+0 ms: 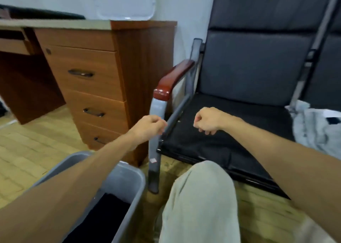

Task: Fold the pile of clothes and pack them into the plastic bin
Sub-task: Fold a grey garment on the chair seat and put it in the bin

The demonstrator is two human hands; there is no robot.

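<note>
Bin [129, 176] left of chair [249, 67]; clothes pile [317, 130] right, perhaps on seat.

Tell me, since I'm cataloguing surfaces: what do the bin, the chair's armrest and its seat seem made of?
The bin: grey matt plastic, by its smooth thin walls. The armrest: likely lacquered red-brown wood, by its glare. The seat: black leather or imitation; cannot tell which.

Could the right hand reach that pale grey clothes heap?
Likely yes: the right hand holds nothing, and only black chair seat separates it from the pale grey clothes heap.
</note>
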